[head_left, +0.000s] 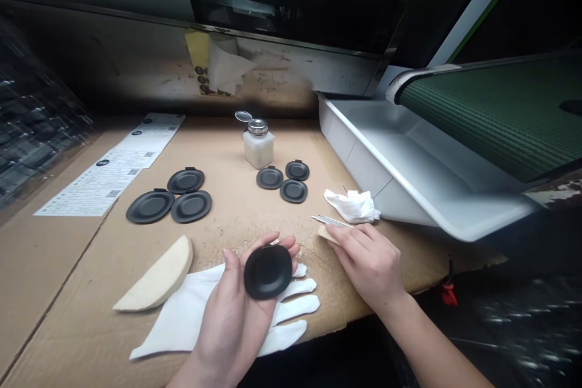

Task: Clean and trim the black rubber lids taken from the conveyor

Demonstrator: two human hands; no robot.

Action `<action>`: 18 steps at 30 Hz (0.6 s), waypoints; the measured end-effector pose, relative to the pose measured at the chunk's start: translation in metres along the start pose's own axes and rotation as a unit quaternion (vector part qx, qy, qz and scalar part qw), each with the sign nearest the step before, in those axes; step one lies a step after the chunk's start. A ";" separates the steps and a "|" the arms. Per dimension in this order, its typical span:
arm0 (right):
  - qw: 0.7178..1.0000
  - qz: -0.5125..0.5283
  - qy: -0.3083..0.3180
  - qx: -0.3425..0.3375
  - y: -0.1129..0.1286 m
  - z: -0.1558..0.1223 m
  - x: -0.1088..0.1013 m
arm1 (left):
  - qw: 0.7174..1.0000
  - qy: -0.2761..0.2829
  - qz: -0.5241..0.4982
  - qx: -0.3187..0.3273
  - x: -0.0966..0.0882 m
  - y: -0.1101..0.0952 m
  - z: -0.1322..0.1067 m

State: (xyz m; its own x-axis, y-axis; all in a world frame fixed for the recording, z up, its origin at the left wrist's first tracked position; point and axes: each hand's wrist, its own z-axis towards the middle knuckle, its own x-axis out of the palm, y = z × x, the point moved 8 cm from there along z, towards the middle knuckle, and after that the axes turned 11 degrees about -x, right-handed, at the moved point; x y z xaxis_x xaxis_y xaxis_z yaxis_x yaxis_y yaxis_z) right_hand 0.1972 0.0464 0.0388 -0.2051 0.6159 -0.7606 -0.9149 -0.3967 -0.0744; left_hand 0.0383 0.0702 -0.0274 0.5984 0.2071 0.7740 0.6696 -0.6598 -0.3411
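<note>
The left hand [227,309] is cupped palm up, fingers half curled, holding a black rounded disc [267,272]; the right hand [368,267] is closed on steel tweezers [330,220] and a small beige pad [328,234]; a white cotton glove [182,315] lies under the left hand; a crumpled white cloth [351,206] sits just past the tweezers; six black dished discs [191,206] and a dispensing bottle [258,145] stand farther off on the cardboard-covered surface [59,291].

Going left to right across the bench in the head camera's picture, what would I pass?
Printed barcode sheets, three larger black discs, three smaller black discs, crumpled white cloth, white tray, green ribbed surface.
</note>
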 end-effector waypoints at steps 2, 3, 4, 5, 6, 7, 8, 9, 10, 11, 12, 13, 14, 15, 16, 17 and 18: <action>1.000 0.020 0.009 0.009 -0.001 -0.001 0.003 | 1.000 0.005 -0.001 0.000 -0.001 0.001 0.000; 0.999 0.032 0.012 0.012 -0.002 -0.001 0.004 | 1.000 0.007 -0.001 0.000 -0.001 0.001 0.001; 0.999 0.045 0.012 0.015 -0.003 -0.002 0.005 | 1.000 0.009 0.000 0.000 -0.001 0.001 0.001; 0.998 0.057 0.010 0.018 -0.003 -0.004 0.006 | 1.000 0.010 0.000 0.001 -0.002 0.001 0.001; 0.997 0.068 0.007 0.021 -0.004 -0.005 0.006 | 1.000 0.012 0.000 0.001 -0.002 0.001 0.001; 0.997 0.077 0.004 0.023 -0.005 -0.006 0.006 | 1.000 0.014 0.000 0.002 -0.002 0.001 0.001; 0.996 0.086 0.000 0.025 -0.005 -0.006 0.005 | 1.000 0.016 0.001 0.003 -0.002 0.001 0.001; 0.995 0.097 -0.005 0.026 -0.004 -0.005 0.003 | 1.000 0.018 0.001 0.004 -0.002 0.001 0.001; 0.993 0.112 -0.015 0.026 -0.002 -0.003 0.000 | 1.000 0.021 0.004 0.005 -0.002 0.000 0.001; 0.991 0.131 -0.030 0.026 0.001 0.001 -0.005 | 1.000 0.024 0.008 0.008 -0.001 0.000 0.001; 0.987 0.155 -0.046 0.025 0.006 0.005 -0.011 | 0.999 0.029 0.013 0.011 -0.001 0.000 0.001; 0.981 0.183 -0.060 0.021 0.014 0.010 -0.016 | 0.999 0.035 0.019 0.014 0.000 0.000 0.001; 0.975 0.210 -0.069 0.013 0.023 0.017 -0.020 | 0.999 0.042 0.025 0.018 0.002 0.000 0.001; 0.970 0.232 -0.071 0.003 0.033 0.023 -0.022 | 0.998 0.049 0.031 0.022 0.003 0.000 0.001; 0.967 0.245 -0.069 -0.008 0.045 0.028 -0.022 | 0.997 0.056 0.037 0.024 0.004 0.000 0.001; 0.966 0.249 -0.064 -0.018 0.056 0.033 -0.021 | 0.997 0.061 0.042 0.026 0.005 0.001 0.001; 0.967 0.245 -0.060 -0.026 0.065 0.036 -0.019 | 0.996 0.066 0.047 0.026 0.005 0.001 0.001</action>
State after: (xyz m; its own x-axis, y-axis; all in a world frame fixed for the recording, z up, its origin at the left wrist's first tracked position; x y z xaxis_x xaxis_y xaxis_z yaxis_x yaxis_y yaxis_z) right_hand 0.1292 0.0331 0.0714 -0.6521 0.4183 -0.6323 -0.6787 -0.6937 0.2411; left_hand 0.0425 0.0711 -0.0244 0.5991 0.0476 0.7993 0.6374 -0.6325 -0.4401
